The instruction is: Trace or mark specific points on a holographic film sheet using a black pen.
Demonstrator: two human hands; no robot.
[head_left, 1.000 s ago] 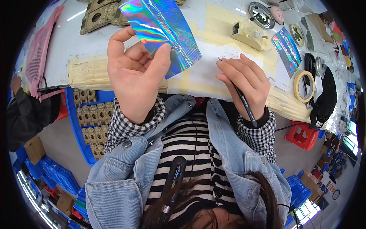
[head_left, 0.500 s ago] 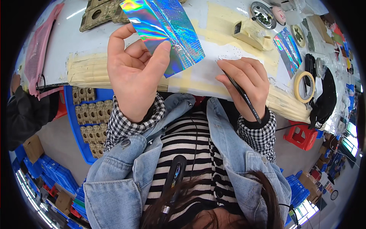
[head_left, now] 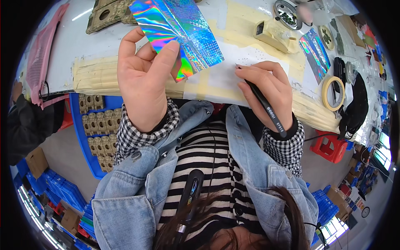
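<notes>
My left hand [head_left: 146, 81] is closed on a shiny holographic film piece [head_left: 187, 37], pinched at its near left edge with the thumb on top and tilted above the table. In my right hand [head_left: 273, 85] are black tweezers [head_left: 266, 104], gripped like a pen, their back end toward my wrist. The tweezer tip sits by my fingertips, over white paper [head_left: 221, 83] on the table; whether it grips anything is too small to tell. Tiny dark specks [head_left: 257, 55] are scattered on the paper just beyond my right fingers.
Camouflage-patterned housings [head_left: 106, 16] lie at the far left; more fill a blue tray [head_left: 76, 121] below the table edge. To the right are a tape-wrapped block [head_left: 273, 38], a metal dish [head_left: 287, 16], another holographic piece [head_left: 314, 54] and a tape roll [head_left: 325, 93]. A person [head_left: 35, 129] sits left.
The film piece has tilted and its near edge has lifted slightly, with my left thumb shifted a little left along it. The tweezers' back end has swung slightly; my right hand stays nearly in place.
</notes>
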